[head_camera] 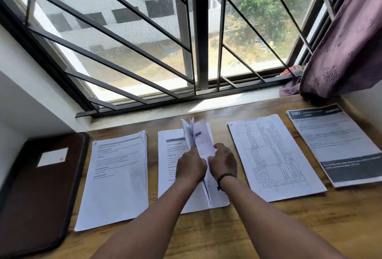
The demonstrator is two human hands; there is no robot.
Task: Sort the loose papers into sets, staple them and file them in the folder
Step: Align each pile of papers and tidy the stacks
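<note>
Both hands, left hand (191,165) and right hand (223,161), pinch a sheaf of papers (199,136) on edge, its long axis running 12 to 6 o'clock above the middle pile (169,155) on the desk (268,227).

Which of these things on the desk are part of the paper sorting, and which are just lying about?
Job:
- four paper piles
- held sheaf, gripped by left hand and right hand
- brown folder

Lying about:
- purple curtain
- colourful object on sill
</note>
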